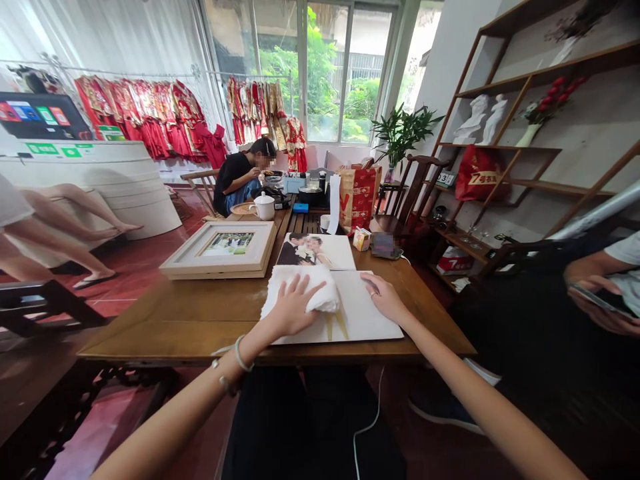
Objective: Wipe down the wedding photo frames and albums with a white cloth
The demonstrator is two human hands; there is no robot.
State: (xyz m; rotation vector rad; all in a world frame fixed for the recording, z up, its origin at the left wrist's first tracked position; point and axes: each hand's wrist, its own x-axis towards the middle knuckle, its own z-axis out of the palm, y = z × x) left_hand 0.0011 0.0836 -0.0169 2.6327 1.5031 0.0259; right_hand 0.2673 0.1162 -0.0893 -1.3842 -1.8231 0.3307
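Note:
A white board lies near the table's front edge, with yellowish strips on its lower part. On its left side rests a folded white towel. My left hand presses on the towel with its fingers spread. Towards the board's upper right, my right hand rests on the surface, fingers loosely bent and apart, a ring on one of them. Just behind the board is a photo print of a couple in wedding clothes. To the left lie stacked white picture frames, the top one holding a small photo.
Behind stand a white lidded cup, a red paper bag, a small box and a dark device with a cable. A person sits at the wooden table's far end. Another person's hands hold a phone at right.

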